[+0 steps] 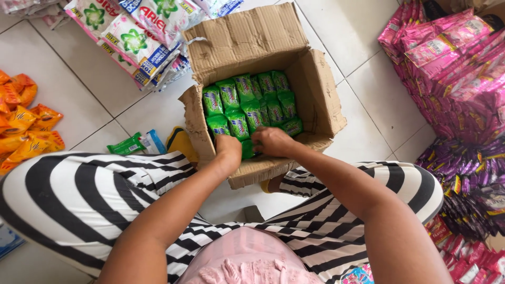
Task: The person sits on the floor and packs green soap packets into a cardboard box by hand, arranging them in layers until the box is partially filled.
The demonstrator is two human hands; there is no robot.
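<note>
An open cardboard box (315, 100) stands on the tiled floor in front of me, packed with several small green sachets (250, 102) standing in rows. My left hand (229, 145) and my right hand (272, 141) both reach into the box's near side. Together they close on a green sachet (247, 150) at the front row, which shows only partly between them. My knees in black-and-white striped trousers frame the box on both sides.
White and green detergent packs (137, 37) lie at the back left. Orange sachets (23, 126) are piled at the left edge. Pink sachet strips (447, 47) and purple ones (468, 173) fill the right. A loose green packet (126, 145) lies beside the box.
</note>
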